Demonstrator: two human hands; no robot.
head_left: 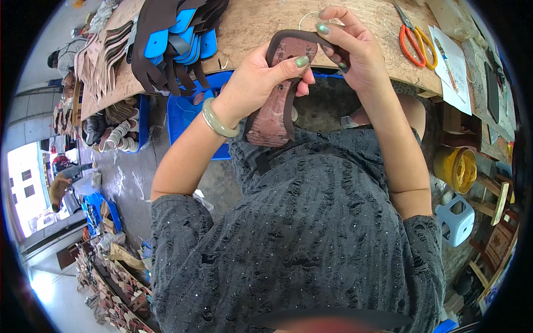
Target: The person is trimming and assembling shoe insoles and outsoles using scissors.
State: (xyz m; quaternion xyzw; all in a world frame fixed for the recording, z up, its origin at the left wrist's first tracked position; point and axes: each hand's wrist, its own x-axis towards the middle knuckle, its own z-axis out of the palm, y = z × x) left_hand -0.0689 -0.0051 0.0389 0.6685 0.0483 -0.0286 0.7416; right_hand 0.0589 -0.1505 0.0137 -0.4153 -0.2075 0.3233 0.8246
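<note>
My left hand (256, 77) grips a reddish-brown shoe insole (272, 117), thumb across its middle and fingers beneath. A dark brown edging strip (294, 35) runs around the insole's rim, and its loose end extends to the right. Between thumb and fingers of my right hand (358, 49) that strip is pinched, close to the insole's far end. The insole is held tilted in front of my lap, at the table's near edge. A thin pale loop of cord or thread (305, 20) lies behind it.
Dark insole-shaped pieces with bright blue parts (183, 41) are heaped on the wooden table (250, 16). Pale strips (100, 64) lie farther left. Orange-and-yellow-handled scissors (413, 44) and a white paper sheet (452, 72) are at right. Below are a blue bin (176, 119) and stool (456, 219).
</note>
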